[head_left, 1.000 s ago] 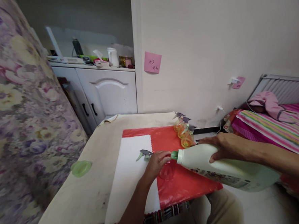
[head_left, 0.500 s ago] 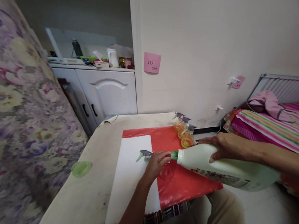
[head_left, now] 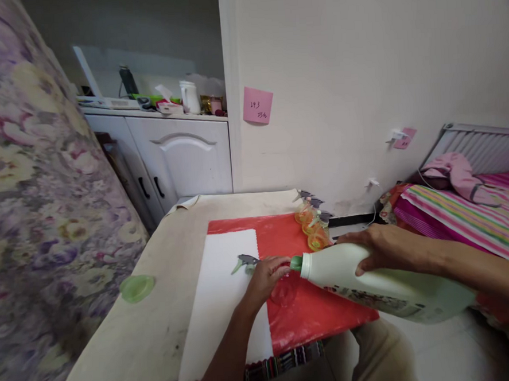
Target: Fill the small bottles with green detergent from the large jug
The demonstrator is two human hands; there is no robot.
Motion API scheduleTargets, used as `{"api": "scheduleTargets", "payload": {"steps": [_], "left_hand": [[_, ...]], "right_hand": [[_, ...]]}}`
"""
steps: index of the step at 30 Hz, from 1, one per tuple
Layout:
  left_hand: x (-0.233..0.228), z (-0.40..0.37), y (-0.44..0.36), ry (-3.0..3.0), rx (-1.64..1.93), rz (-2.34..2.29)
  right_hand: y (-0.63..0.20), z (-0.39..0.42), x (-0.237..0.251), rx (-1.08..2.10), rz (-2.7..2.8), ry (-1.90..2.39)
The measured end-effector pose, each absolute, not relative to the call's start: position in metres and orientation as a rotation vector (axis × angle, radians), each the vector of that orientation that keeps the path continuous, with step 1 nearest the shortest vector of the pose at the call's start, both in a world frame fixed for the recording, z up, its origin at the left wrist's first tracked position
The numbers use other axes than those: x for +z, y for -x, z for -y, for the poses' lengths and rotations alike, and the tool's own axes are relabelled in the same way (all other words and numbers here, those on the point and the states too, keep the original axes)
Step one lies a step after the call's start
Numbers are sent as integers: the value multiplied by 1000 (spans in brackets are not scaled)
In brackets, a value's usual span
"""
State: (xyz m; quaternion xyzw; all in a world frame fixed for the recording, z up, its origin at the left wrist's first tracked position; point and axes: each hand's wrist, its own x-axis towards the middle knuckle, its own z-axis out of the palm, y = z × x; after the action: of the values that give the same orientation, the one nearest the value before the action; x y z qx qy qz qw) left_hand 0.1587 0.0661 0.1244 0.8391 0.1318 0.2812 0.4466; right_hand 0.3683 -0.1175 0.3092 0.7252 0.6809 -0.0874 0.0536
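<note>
Right hand (head_left: 385, 246) clasps the upper body of one big white detergent jug (head_left: 385, 283), tipped almost flat. The jug's long axis runs right to left, with the base hanging off the desk's right edge and the green neck (head_left: 296, 262) pointing left toward the left hand (head_left: 265, 277).

Left hand is curled around one small clear bottle (head_left: 282, 289) standing on the red sheet (head_left: 305, 308). The fingers hide the bottle's mouth; its grip looks closed on the bottle top, but the contact can't be seen fully. The jug neck sits just right of the left fingers, touching or nearly so, at the small bottle's opening. The left hand is the nearer one to that bottle.

One grey-green trigger spray head (head_left: 244, 263) lies loose on the white cloth (head_left: 226, 295), just left of the left hand.

Three orange spray bottles (head_left: 312, 227) with triggers on are clustered at the far right edge of the red sheet, apart from both hands.

One green lid (head_left: 136, 287) lies near the desk's (head_left: 168, 322) left edge, well apart.
</note>
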Motion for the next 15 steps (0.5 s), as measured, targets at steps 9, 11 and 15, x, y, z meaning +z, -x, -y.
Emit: {"api": "scheduleTargets", "payload": {"steps": [9,11,15], "left_hand": [[126,-65,-159,-2081,709,-329],[125,-65,-158,-2083,711,-332],[125,-65,-158,-2071,715,-336]], "right_hand": [[-367,118,312,-270,-2050,-2208],[-367,118,312,-263,-2061,-2199],[-366,118,314,-270,-2070,-2200]]}}
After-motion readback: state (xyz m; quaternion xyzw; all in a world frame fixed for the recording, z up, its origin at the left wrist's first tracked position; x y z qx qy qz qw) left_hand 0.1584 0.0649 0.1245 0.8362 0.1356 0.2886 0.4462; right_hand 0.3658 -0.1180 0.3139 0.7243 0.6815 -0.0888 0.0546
